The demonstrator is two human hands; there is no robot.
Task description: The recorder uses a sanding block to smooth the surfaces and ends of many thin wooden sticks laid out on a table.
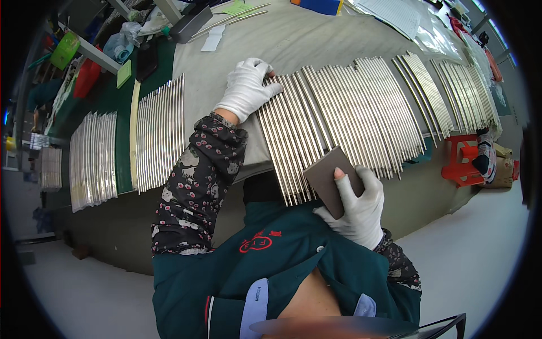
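Note:
My left hand, in a white glove with a fingertip bare, is at the far end of a narrow group of shiny metal rods. Its fingers are bent and its thumb rests over the leftmost rods. At the near end, my right hand grips a flat grey-brown rectangular pad, thumb on top and the other fingers partly hidden beneath. The pad's far corner overlaps the rods' near ends. A wide row of similar rods lies just to the right, separated by a narrow gap.
More rods lie at right and far right. To the left are a rod row beside a pale strip, and rods in clear plastic. A dark block and papers sit farther back. A red stool stands right.

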